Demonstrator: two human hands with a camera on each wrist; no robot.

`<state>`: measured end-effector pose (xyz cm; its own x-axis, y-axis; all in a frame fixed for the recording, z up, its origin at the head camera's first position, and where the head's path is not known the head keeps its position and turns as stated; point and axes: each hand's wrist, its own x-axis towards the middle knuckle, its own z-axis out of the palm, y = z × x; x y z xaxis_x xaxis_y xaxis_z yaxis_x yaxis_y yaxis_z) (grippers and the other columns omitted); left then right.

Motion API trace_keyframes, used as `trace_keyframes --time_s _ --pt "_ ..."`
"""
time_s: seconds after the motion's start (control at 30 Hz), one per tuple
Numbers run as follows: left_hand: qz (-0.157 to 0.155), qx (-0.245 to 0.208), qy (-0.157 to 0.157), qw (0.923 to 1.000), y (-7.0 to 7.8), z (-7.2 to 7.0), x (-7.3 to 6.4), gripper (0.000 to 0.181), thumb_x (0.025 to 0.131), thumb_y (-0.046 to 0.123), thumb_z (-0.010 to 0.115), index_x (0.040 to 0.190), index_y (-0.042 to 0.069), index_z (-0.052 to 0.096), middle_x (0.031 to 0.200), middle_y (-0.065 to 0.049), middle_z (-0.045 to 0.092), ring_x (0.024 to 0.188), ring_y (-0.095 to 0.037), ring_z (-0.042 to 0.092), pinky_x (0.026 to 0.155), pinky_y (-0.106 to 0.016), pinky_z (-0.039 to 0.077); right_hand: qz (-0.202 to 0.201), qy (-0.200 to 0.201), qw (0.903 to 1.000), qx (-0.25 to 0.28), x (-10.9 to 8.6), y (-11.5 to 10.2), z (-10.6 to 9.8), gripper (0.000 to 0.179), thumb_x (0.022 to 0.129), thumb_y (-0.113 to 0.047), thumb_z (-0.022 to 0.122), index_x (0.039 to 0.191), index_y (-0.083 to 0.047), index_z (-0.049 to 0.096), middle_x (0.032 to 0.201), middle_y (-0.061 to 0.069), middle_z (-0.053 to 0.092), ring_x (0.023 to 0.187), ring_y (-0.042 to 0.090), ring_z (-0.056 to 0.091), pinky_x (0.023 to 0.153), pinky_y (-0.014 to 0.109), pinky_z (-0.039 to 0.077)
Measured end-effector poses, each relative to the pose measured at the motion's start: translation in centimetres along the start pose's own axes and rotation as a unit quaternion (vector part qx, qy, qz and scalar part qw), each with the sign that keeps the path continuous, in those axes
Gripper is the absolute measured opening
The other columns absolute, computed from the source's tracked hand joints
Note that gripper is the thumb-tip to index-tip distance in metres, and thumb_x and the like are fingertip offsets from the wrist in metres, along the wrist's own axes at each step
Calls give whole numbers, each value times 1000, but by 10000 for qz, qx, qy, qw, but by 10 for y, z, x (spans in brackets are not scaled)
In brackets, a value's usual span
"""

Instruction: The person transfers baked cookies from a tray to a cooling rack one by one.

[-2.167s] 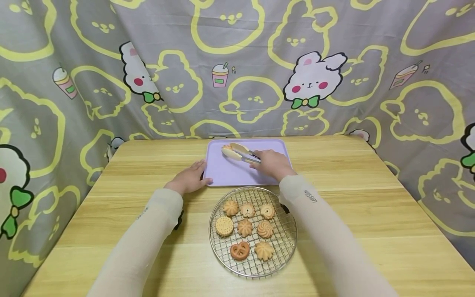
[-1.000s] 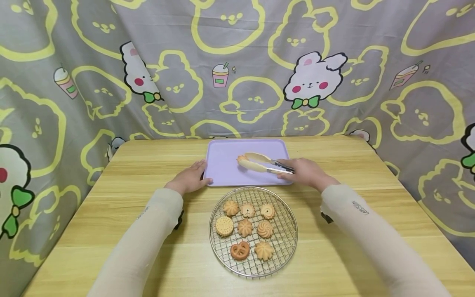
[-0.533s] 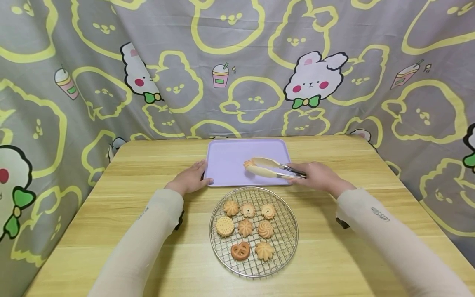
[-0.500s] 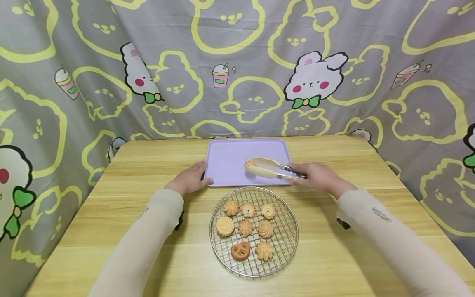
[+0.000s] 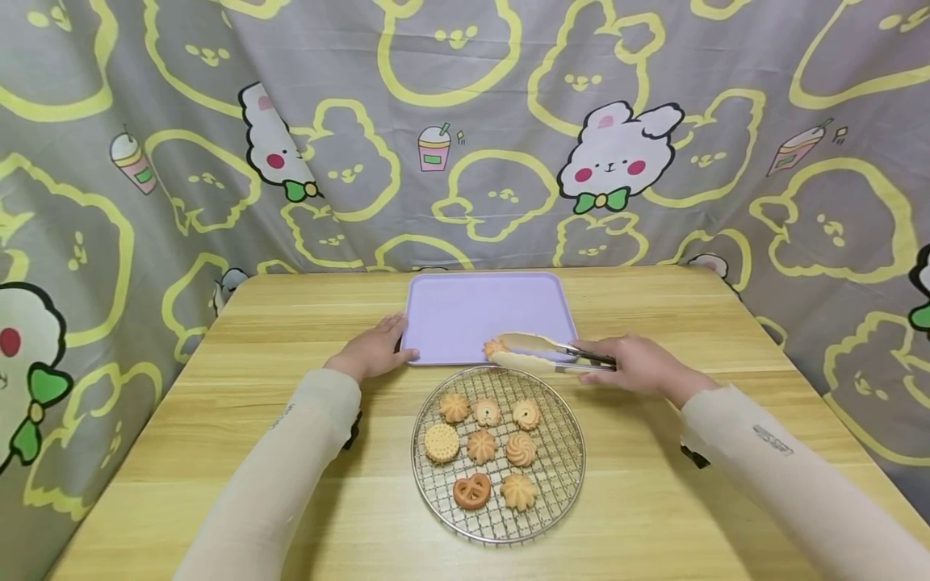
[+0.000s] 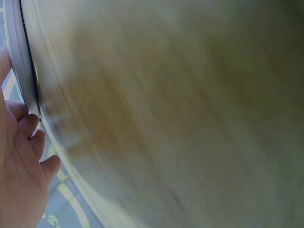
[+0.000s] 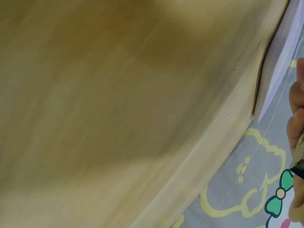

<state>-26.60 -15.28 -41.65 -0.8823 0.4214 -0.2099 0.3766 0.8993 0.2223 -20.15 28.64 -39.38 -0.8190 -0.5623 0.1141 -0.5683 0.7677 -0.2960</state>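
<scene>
In the head view my right hand [image 5: 643,365] grips a pair of tongs [image 5: 536,342] with cream-coloured tips and metal arms. A small golden cookie [image 5: 492,349] is pinched at the tips, over the front edge of a lilac tray [image 5: 458,307]. My left hand [image 5: 372,349] rests at the tray's left side, thumb on the front corner and fingers along the edge. A round wire cooling rack [image 5: 559,464] lies nearer me, bearing several cookies, among them a brown pretzel-shaped one [image 5: 472,491]. Only part of the right hand [image 7: 297,118] shows in the right wrist view.
All of this stands on a wooden table [image 5: 654,315]. A grey patterned curtain [image 5: 501,105] hangs right behind the table and along both sides. The rack's far rim is close to the tray's front edge.
My right hand has drawn the tongs and cookie to the right and toward me, from the tray's back left to its front edge. My left hand has stayed in place.
</scene>
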Motion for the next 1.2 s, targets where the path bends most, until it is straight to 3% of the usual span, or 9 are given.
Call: trace_keyframes --time_s 0.2,0.37,0.6,0.83,1.07,1.2 --pt "32 -24 27 10000 0 0 0 81 97 52 43 151 0 13 157 -17 10 143 -33 11 115 -45 15 -304 125 9994 85 -7 2 1 59 82 -47 71 130 -13 61 113 9 68 77 8 59 71 36 53" --pt "49 -27 21 10000 1 0 -1 81 97 52 43 152 0 13 157 -17 10 143 -33 11 115 -45 15 -348 -75 9990 259 -10 3 0 59 81 -47 72 131 -16 61 104 1 69 61 2 48 59 25 45" --pt "52 -36 16 10000 1 -2 0 82 97 53 43 151 0 12 157 -17 11 143 -33 10 115 -45 15 -445 -264 9984 225 -11 3 -1 60 82 -50 70 131 -15 61 86 -10 63 61 3 47 57 24 42" --pt "18 -12 -6 10000 1 -3 0 82 97 53 43 152 0 12 157 -16 10 143 -33 10 115 -44 15 -538 -307 9980 124 -10 2 -5 62 81 -53 70 129 -15 63 97 -5 68 65 6 51 60 26 46" --pt "39 -4 16 10000 1 -2 0 82 97 52 44 151 -1 12 157 -17 11 143 -33 11 115 -44 14 -637 -359 9973 -14 -9 0 -9 62 79 -50 73 128 -14 63 92 -7 67 63 4 49 58 26 44" --pt "66 8 19 10000 0 -1 0 82 97 52 43 151 -1 12 157 -17 11 143 -33 11 115 -44 14 -668 -335 9972 -62 -9 -1 -9 62 78 -50 74 128 -15 64 97 -4 69 65 4 51 60 27 46"
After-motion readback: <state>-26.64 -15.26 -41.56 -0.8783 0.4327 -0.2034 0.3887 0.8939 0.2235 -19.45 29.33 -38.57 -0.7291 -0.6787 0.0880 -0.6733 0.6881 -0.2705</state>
